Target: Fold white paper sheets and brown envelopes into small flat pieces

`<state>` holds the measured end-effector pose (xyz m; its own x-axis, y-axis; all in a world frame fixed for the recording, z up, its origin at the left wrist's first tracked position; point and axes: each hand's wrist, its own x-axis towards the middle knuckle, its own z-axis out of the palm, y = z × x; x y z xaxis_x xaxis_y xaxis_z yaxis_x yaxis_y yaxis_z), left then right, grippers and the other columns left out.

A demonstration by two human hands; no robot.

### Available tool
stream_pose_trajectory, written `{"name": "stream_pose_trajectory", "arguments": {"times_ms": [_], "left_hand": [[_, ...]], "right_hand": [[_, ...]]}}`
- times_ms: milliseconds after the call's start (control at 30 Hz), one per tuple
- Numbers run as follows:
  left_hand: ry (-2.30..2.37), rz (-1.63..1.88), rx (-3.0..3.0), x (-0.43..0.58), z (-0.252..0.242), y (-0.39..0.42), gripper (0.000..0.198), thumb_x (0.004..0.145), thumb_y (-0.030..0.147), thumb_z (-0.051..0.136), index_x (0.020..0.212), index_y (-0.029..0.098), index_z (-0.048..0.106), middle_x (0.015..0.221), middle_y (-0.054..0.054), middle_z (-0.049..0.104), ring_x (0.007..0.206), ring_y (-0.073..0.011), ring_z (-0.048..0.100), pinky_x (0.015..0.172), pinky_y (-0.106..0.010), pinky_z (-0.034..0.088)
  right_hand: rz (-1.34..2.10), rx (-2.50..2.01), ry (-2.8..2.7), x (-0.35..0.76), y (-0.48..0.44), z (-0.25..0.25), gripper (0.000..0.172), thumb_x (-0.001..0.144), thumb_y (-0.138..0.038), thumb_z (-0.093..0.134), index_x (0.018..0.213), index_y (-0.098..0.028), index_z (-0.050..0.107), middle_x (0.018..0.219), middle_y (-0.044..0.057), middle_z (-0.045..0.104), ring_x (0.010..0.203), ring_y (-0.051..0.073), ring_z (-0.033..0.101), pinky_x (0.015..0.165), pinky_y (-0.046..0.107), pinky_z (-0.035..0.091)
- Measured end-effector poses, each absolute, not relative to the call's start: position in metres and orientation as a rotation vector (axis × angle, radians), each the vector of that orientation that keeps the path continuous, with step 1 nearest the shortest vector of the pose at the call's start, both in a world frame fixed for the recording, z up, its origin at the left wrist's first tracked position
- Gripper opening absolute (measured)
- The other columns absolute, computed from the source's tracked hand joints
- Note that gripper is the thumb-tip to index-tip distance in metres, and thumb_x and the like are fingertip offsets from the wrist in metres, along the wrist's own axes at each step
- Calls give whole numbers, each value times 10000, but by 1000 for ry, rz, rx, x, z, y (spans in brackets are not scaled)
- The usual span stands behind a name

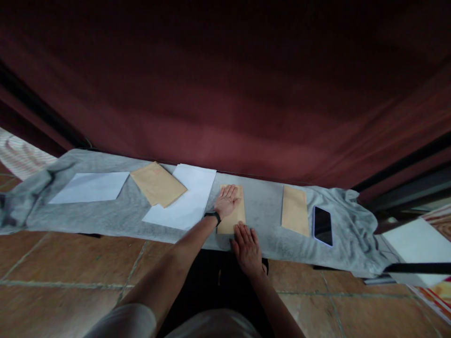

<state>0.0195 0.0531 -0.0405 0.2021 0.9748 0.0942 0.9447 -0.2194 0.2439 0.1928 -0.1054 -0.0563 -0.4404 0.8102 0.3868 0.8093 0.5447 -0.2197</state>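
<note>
A brown paper envelope [230,222] lies flat on the grey cloth [262,202] right in front of me. My left hand [227,201], with a black band at the wrist, rests palm down on its upper part, fingers stretched out. At the envelope's lower right corner is my right hand [247,249], also flat, with its fingertips at the edge. Neither hand grips anything. To the left, white paper sheets [190,202] lie partly under a stack of brown envelopes [158,185]. Another brown envelope [295,210] lies on its own to the right.
A single white sheet [89,187] is at the far left of the cloth. A phone [322,226] with a dark screen lies right of the lone envelope. Dark red fabric [218,126] rises behind the narrow surface. Tiled floor [88,267] shows below its front edge.
</note>
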Motion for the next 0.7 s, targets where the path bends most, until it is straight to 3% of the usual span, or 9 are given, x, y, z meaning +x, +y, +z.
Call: {"name": "stream_pose_trajectory", "arguments": {"times_ms": [167, 367, 700], "left_hand": [[1728, 324, 2452, 20, -43, 69, 571, 1040, 420, 283, 1567, 212, 354, 1641, -36, 338, 1538, -245, 236, 1265, -472, 142], [1562, 295, 2547, 18, -45, 59, 577, 1047, 391, 288, 1560, 135, 349, 1644, -89, 322, 1536, -202, 241, 1265, -396, 150], [1352, 277, 2633, 13, -48, 8, 581, 1070, 439, 262, 1566, 142, 325, 1653, -93, 296, 1545, -184, 206, 1256, -379, 133]], "right_hand": [[5, -1315, -2336, 193, -105, -57, 514, 1054, -338, 431, 1544, -183, 402, 1525, 107, 513, 1415, 259, 476, 1201, 478, 302], [9, -1318, -2333, 193, -105, -56, 513, 1052, -327, 432, 1544, -185, 402, 1515, 110, 525, 1414, 252, 479, 1207, 475, 296], [70, -1336, -2327, 194, -104, -59, 484, 1055, -298, 388, 1512, -150, 445, 1495, 133, 546, 1408, 268, 482, 1202, 492, 299]]}}
